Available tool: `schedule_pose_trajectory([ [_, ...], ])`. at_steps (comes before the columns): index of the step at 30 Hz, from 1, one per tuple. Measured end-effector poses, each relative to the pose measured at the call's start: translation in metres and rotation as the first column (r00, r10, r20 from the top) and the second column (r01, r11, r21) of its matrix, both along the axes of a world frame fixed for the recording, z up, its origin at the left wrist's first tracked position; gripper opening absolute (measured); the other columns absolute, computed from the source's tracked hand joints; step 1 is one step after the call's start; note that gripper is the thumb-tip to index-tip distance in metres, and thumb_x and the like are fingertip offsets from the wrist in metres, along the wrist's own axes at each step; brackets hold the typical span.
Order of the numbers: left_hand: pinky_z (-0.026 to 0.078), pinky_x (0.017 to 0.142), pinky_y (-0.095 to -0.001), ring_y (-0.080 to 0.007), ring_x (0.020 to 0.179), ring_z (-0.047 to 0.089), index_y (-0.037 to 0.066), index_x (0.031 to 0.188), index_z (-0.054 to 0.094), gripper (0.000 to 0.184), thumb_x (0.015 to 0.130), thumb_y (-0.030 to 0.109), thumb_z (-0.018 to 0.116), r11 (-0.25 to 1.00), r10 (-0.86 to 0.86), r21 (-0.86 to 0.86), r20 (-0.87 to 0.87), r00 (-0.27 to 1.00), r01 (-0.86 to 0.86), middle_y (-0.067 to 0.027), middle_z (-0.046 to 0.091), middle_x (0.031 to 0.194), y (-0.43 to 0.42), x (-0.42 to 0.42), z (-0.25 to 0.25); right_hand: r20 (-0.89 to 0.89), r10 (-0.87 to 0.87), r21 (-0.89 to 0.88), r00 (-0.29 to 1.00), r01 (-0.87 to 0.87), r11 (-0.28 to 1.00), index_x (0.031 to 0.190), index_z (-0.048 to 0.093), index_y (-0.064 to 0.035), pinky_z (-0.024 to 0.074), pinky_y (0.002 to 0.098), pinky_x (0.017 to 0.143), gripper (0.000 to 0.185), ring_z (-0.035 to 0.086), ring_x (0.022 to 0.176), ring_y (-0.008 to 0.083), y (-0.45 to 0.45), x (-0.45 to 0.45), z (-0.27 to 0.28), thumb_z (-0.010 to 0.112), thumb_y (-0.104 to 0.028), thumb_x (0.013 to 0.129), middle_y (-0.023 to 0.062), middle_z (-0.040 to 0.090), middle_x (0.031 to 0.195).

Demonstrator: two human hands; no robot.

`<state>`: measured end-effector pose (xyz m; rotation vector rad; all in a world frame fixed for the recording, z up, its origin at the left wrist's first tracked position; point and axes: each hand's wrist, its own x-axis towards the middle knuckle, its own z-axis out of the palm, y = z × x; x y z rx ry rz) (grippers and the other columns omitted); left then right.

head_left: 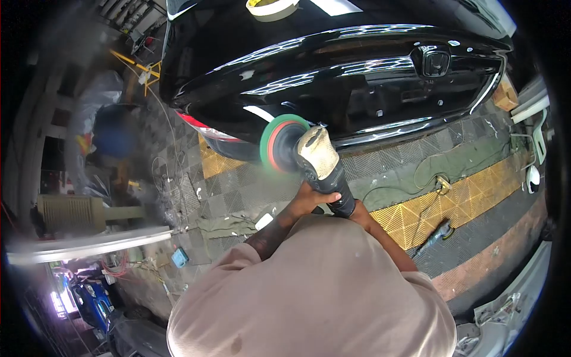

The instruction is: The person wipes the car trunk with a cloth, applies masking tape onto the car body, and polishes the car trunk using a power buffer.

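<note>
A black polisher (340, 189) with a pale cover (318, 153) over its head is held in front of my chest. Its round pad (282, 143), green at the rim with a red ring, faces the rear of a glossy black car (357, 77); whether it touches the paint I cannot tell. Wrapped round the polisher's body from the left is my left hand (312, 197). My right hand (358, 213) closes round its rear end, its fingers partly hidden by the tool. A roll of tape (272, 8) lies on the car at the top.
A green cloth (410, 169) lies across the grey and yellow floor tiles. A cable (420, 220) runs to another power tool (439, 233) on the floor at the right. At the far left are a beige slatted object (70, 214) and a long white bar (89, 245).
</note>
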<state>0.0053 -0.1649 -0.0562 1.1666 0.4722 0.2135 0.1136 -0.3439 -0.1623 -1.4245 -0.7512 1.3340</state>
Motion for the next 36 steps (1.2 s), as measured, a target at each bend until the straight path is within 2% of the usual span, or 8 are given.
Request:
schedule_pose_trajectory([
  [4,0.045,0.098,-0.0377,-0.0211,0.11,0.058,0.001,0.124,0.055,0.059,0.072,0.007,0.083,0.992,0.001,0.122,-0.06,0.998,0.006,-0.008,0.062,0.115,-0.006,0.001,-0.011,-0.152,-0.061,-0.031,0.986,0.057,0.998,0.11,0.065,-0.0036,0.0506,0.0293,0.078,0.043,0.059,0.093,0.009,-0.003,-0.003,0.014,0.084,-0.014,0.073,0.0032,0.068,0.104],
  [8,0.045,0.099,-0.037,-0.021,0.11,0.058,0.001,0.124,0.055,0.06,0.072,0.008,0.084,0.999,0.029,0.047,-0.044,0.999,-0.027,-0.0079,0.062,0.116,-0.007,-0.005,-0.007,-0.073,-0.013,-0.129,0.997,0.003,0.992,0.11,0.065,-0.0036,0.0503,0.0298,0.077,0.044,0.059,0.091,0.0092,0.001,0.001,0.005,0.084,-0.016,0.073,0.0027,0.068,0.102],
  [11,0.044,0.099,-0.0369,-0.0213,0.11,0.058,0.002,0.125,0.054,0.061,0.072,0.009,0.084,0.999,0.017,0.052,-0.039,0.999,-0.015,-0.0079,0.061,0.116,-0.004,-0.008,-0.005,-0.06,0.024,-0.069,0.998,-0.028,0.997,0.112,0.064,-0.0035,0.0502,0.0299,0.077,0.045,0.059,0.091,0.0094,0.002,0.003,0.001,0.084,-0.018,0.074,0.0021,0.067,0.101],
  [13,0.044,0.099,-0.0368,-0.0216,0.11,0.057,0.002,0.125,0.054,0.062,0.072,0.009,0.084,0.998,0.0,0.065,-0.026,1.0,0.002,-0.008,0.061,0.116,-0.004,-0.007,-0.003,-0.068,0.011,-0.081,0.998,-0.016,0.997,0.114,0.066,-0.0047,0.0512,0.0333,0.086,0.042,0.065,0.1,0.017,0.002,0.001,0.01,0.081,-0.017,0.076,0.0085,0.07,0.111],
  [23,0.045,0.098,-0.0359,-0.0212,0.11,0.058,0.003,0.125,0.055,0.06,0.072,0.006,0.083,0.999,-0.004,0.038,-0.04,0.999,0.006,-0.008,0.061,0.116,-0.007,-0.002,-0.004,-0.14,-0.002,-0.07,0.99,-0.008,0.997,0.114,0.064,-0.0043,0.0506,0.0305,0.078,0.048,0.061,0.091,0.0114,-0.004,-0.002,-0.004,0.084,-0.019,0.074,0.0025,0.068,0.102],
  [25,0.045,0.099,-0.0364,-0.0214,0.111,0.057,0.003,0.128,0.052,0.063,0.072,0.005,0.083,1.0,-0.004,0.03,-0.023,1.0,0.005,-0.0082,0.06,0.117,-0.006,-0.004,-0.009,-0.067,0.057,-0.027,0.996,-0.059,0.998,0.117,0.066,-0.0074,0.0498,0.034,0.089,0.042,0.062,0.104,0.0147,-0.006,-0.002,-0.002,0.08,-0.016,0.078,0.0065,0.069,0.113],
  [28,0.044,0.1,-0.0375,-0.022,0.114,0.056,0.003,0.132,0.048,0.068,0.072,0.005,0.082,0.99,0.011,0.141,-0.008,1.0,-0.01,-0.0086,0.058,0.12,-0.005,-0.001,-0.002,-0.194,0.091,0.02,0.977,-0.089,0.996,0.119,0.065,-0.0072,0.0496,0.0343,0.09,0.045,0.062,0.105,0.0148,0.0,0.002,0.019,0.081,-0.017,0.078,0.0066,0.068,0.116],
  [36,0.044,0.099,-0.0387,-0.0224,0.112,0.056,0.002,0.131,0.05,0.068,0.072,0.008,0.083,0.995,0.016,0.103,-0.09,0.996,-0.007,-0.0094,0.059,0.119,-0.002,-0.008,-0.003,-0.178,0.05,0.077,0.983,-0.037,0.996,0.115,0.067,-0.0041,0.0504,0.033,0.087,0.043,0.064,0.1,0.0144,0.003,0.0,0.013,0.082,-0.017,0.076,0.0063,0.07,0.112],
])
